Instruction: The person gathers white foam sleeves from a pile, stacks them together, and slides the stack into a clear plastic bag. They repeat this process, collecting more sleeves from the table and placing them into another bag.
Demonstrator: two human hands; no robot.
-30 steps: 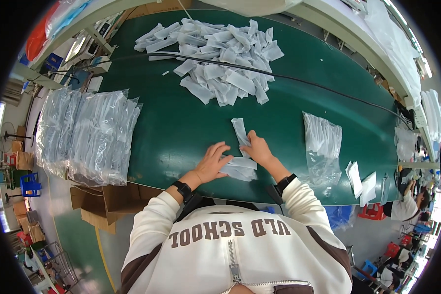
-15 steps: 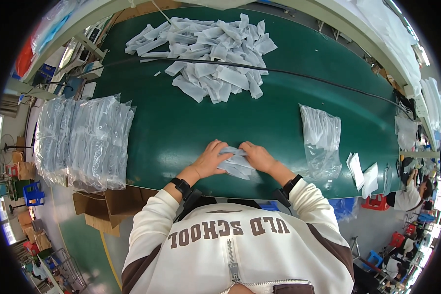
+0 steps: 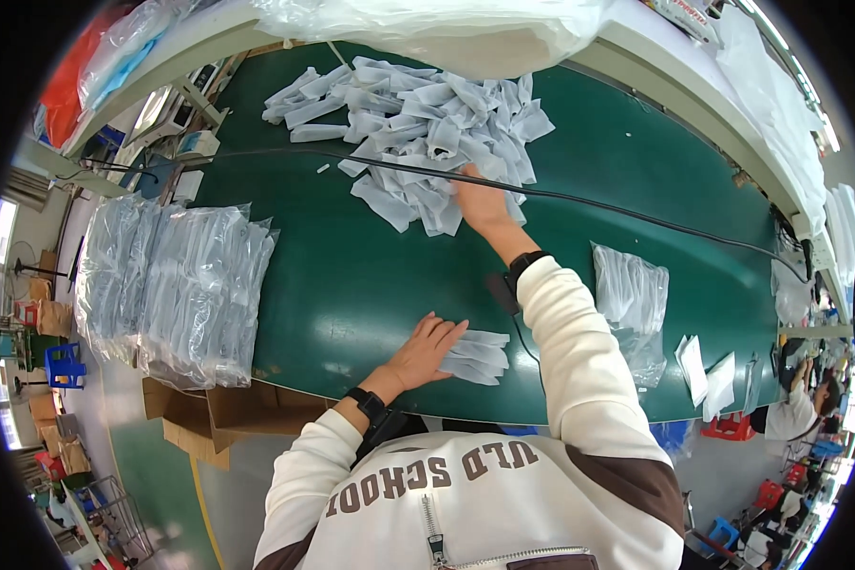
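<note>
Left hand (image 3: 427,347) lay flat, fingers spread, pressing on small stack of pale grey folded fabric pieces (image 3: 477,355) at near edge of green table (image 3: 351,275), gripping nothing. Right hand (image 3: 480,201) reached far across to big loose heap of same grey pieces (image 3: 418,128), fingers on one; grasp couldn't be determined. Black cable (image 3: 636,214) crossed the table beside it.

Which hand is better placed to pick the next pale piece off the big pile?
Right. The right hand is stretched out onto the pile of pale pieces at the far side of the green table, while the left hand rests flat on the small stack near the table edge.
</note>
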